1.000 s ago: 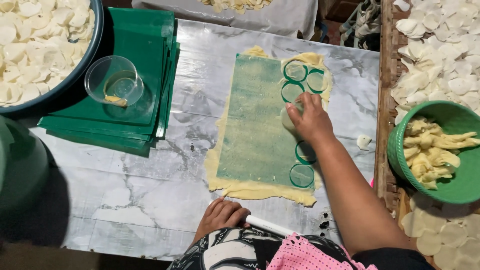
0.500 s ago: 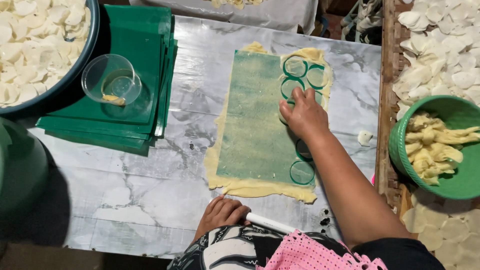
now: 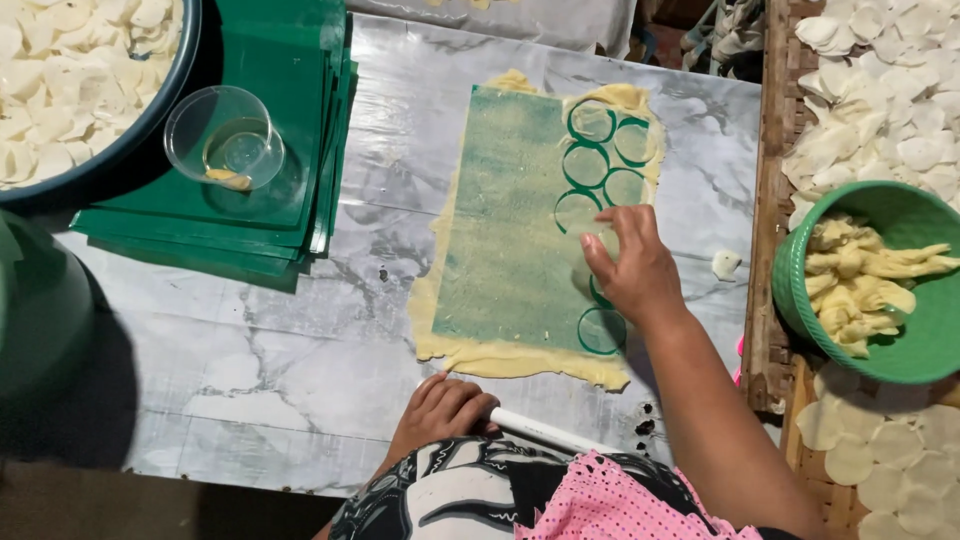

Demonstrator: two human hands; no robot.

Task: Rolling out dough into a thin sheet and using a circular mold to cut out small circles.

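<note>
A thin sheet of yellow dough (image 3: 505, 300) is spread on a green plastic sheet (image 3: 500, 230) laid over the marble table (image 3: 300, 350); the plastic seems placed there so the dough can be lifted without sticking to the stone. Rings already cut into the dough (image 3: 592, 122) are seen along its right side, from the far end down to the near one. The right hand (image 3: 632, 270) is held over that same side of the dough, wrist raised and fingers bent downward and gathered narrowly, pressing at something pale and round; whether a cutter is gripped cannot be told. The left hand (image 3: 440, 408) is rested just off the near edge of the dough, curled around the end of a white rod (image 3: 545, 430), kept ready at the table edge. Left of the dough, a clear plastic cup (image 3: 222, 138) is stood on a stack of green sheets (image 3: 200, 230); to the dough's right, a green bowl of scraps (image 3: 880, 280) is placed within reach.
</note>
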